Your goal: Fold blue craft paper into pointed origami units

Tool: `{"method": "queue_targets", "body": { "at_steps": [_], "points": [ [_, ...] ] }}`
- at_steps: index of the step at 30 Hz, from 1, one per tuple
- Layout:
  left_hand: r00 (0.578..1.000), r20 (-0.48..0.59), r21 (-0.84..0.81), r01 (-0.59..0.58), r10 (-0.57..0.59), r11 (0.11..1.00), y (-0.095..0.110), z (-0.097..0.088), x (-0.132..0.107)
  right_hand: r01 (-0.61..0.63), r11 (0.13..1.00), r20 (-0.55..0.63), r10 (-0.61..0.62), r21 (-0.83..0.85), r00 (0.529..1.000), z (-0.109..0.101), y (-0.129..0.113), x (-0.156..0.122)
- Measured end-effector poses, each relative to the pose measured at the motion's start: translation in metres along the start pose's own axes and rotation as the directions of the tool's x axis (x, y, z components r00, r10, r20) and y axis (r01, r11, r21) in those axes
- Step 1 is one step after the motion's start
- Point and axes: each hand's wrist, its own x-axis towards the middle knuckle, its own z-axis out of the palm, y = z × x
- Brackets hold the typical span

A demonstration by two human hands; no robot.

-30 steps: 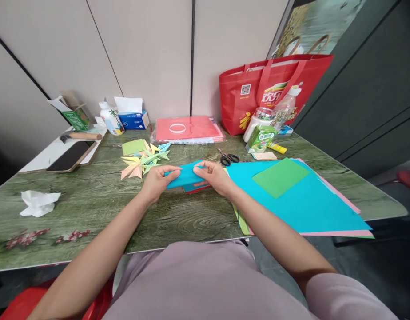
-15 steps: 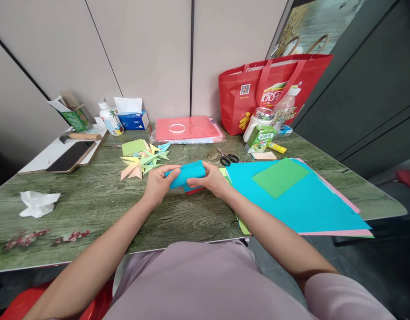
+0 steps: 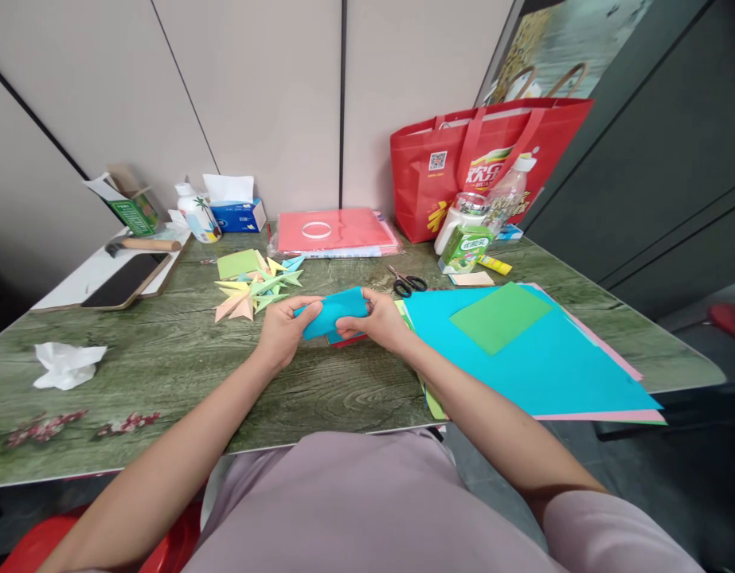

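Both of my hands hold a small folded piece of blue paper (image 3: 334, 311) just above the green wood-grain table (image 3: 164, 358). My left hand (image 3: 282, 330) pinches its left end, fingers closed. My right hand (image 3: 376, 321) grips its right end, thumb on top. Under the paper lie a few more small sheets, one red (image 3: 346, 341). A heap of folded pastel paper stars (image 3: 256, 290) sits just left of my left hand.
Large blue, green and pink sheets (image 3: 522, 350) spread to the right. Black scissors (image 3: 408, 282) lie behind my hands. A red shopping bag (image 3: 456, 171), jars, a glue stick, a red paper pack (image 3: 334, 231), tissue box, phone (image 3: 125, 280) and crumpled tissue (image 3: 68, 364) stand around.
The blue paper went from flat and stretched between my fingertips to folded over and shorter. My hands have drawn closer together around it.
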Motion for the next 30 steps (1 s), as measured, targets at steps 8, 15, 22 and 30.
{"method": "queue_targets", "body": {
  "at_steps": [8,15,22,30],
  "points": [
    [0.988,0.034,0.289,-0.152,0.149,0.945,0.006,-0.004,0.0,0.031,0.998,-0.011,-0.031,-0.049,0.999,-0.003,0.003,0.0],
    [0.991,0.011,0.255,-0.131,0.132,0.958,0.006,-0.008,0.003,-0.019,1.0,0.019,0.018,0.021,1.0,-0.009,0.006,0.002],
    [0.991,0.0,0.263,-0.128,0.132,0.956,0.006,-0.01,0.005,-0.077,0.991,-0.025,0.08,0.106,0.996,-0.011,0.006,0.004],
    [0.993,0.0,0.247,-0.112,0.116,0.962,0.005,-0.01,0.006,-0.075,0.988,-0.163,0.097,0.137,0.982,-0.013,0.007,0.007]
  ]
}}
